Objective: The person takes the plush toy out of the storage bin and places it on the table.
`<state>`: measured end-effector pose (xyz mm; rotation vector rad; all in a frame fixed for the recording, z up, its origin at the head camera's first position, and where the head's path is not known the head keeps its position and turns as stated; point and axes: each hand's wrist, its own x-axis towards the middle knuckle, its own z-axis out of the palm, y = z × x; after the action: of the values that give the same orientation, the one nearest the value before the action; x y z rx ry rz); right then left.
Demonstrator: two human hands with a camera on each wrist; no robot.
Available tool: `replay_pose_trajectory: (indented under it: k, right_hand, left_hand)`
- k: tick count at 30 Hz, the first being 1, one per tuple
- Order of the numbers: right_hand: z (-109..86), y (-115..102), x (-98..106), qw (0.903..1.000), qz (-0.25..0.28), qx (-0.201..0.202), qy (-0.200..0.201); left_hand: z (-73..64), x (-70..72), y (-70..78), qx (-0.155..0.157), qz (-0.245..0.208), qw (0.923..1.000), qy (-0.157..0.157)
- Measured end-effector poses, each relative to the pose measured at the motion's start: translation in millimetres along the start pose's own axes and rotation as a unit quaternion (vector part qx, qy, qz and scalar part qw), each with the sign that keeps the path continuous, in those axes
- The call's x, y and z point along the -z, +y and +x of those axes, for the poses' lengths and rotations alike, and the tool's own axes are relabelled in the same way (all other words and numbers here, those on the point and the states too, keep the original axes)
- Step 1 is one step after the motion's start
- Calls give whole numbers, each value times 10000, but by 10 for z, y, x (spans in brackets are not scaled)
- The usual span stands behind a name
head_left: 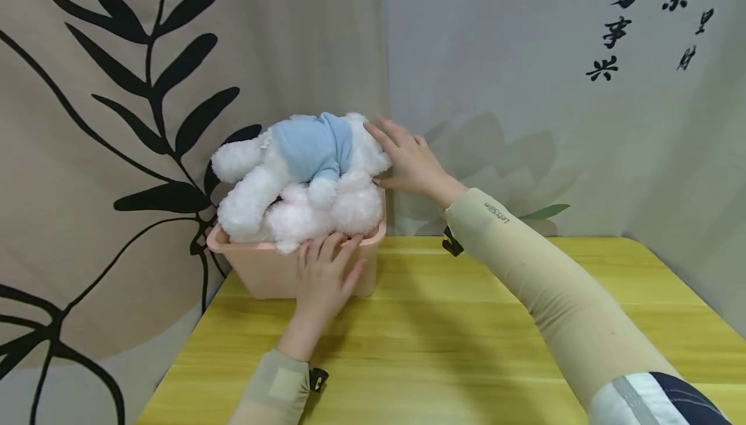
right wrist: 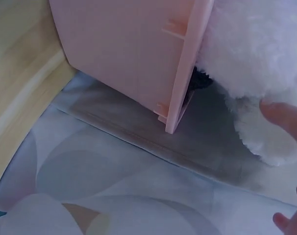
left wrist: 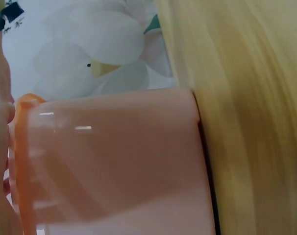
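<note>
A white plush toy (head_left: 256, 192) in a light blue top lies on its side, heaped above the rim of a pink plastic bin (head_left: 262, 273). Under it a pale pink plush toy (head_left: 300, 218) bulges over the front rim. My left hand (head_left: 326, 276) rests on the bin's front wall, its fingertips at the rim against the pink plush. At the right end, my right hand (head_left: 416, 162) touches the white toy's head with spread fingers; in the right wrist view the thumb (right wrist: 281, 115) meets white fur. The heap hides most of the bin's inside.
The bin stands at the far left of a yellow wood-grain table (head_left: 466, 328). Behind it hangs a curtain (head_left: 315, 36) with black leaf prints and dark characters. A dark thing (right wrist: 201, 79) shows inside the bin beneath the plush.
</note>
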<state>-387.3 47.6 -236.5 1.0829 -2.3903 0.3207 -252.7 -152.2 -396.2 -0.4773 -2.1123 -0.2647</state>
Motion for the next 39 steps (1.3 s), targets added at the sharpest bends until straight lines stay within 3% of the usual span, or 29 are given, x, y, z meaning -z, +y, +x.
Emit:
replay_pose_trajectory:
  k: [7,15,22,27,31,33,36,39]
  right_hand:
    - [86,-18,-74,9977,-534,115,-394]
    - [184,-9,-136,9969,-710,146,-299]
    - [199,57,-43,9999,-54,149,5]
    - [269,31,153,9952,793,475,317]
    - [301,-28,318,9770,1898,553,803]
    - [305,-61,398,9603,2528,417,1106]
    - [302,-93,510,9263,3471,13,1466]
    - [297,-89,594,8825,4325,-389,1803]
  left_hand:
    - [-42,-18,110,172,-360,9992,-1]
    - [-68,-42,157,254,-457,9986,19]
    - [-43,-75,180,185,-509,9985,121]
    - [-16,-73,162,176,-512,9983,225]
    - [4,-63,129,191,-466,9983,299]
    - [8,-62,108,206,-431,9984,296]
    - [0,-64,80,220,-379,9987,253]
    - [-31,-66,55,233,-382,9987,244]
